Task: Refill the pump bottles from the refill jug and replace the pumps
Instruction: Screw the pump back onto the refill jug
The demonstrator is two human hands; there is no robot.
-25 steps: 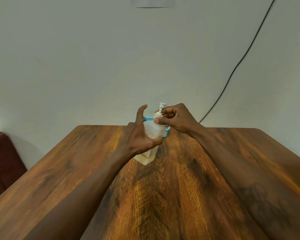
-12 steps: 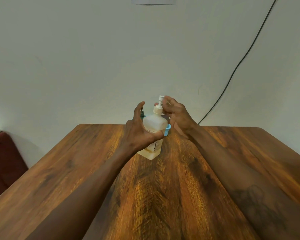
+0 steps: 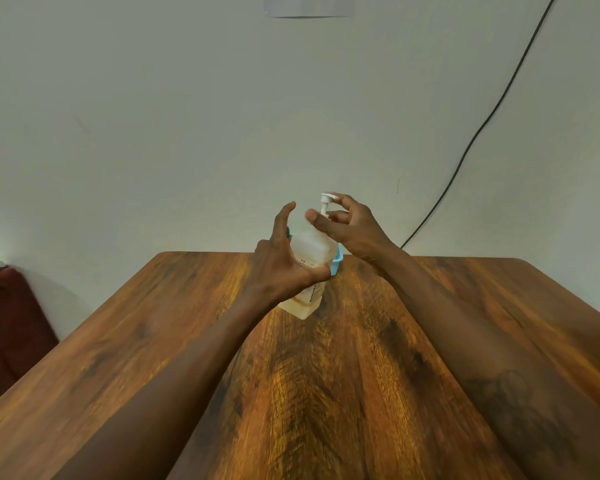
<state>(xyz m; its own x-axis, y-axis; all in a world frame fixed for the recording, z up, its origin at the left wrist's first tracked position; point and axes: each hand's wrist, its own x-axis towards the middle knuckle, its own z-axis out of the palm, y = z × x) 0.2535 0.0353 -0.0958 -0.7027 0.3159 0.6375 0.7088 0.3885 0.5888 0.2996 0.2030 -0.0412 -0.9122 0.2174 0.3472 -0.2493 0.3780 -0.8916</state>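
A translucent white pump bottle (image 3: pixel 311 251) with a little yellowish liquid at its bottom is tilted on the wooden table (image 3: pixel 326 393), near the far edge. My left hand (image 3: pixel 284 261) is wrapped around the bottle's body. My right hand (image 3: pixel 347 226) is at the white pump (image 3: pixel 326 202) on top, thumb and fingers around its collar and head. Just behind the bottle a dark pump tip (image 3: pixel 287 231) of another bottle peeks past my left hand. The refill jug is not visible.
A light blue basket (image 3: pixel 337 264) sits behind the bottle at the table's far edge, mostly hidden. A black cable (image 3: pixel 478 133) runs down the wall at the right. A dark red seat (image 3: pixel 11 323) stands left of the table.
The bottle has tipped from upright to a lean, its top toward the right. My right hand has shifted from behind the pump to grip around its collar and head.
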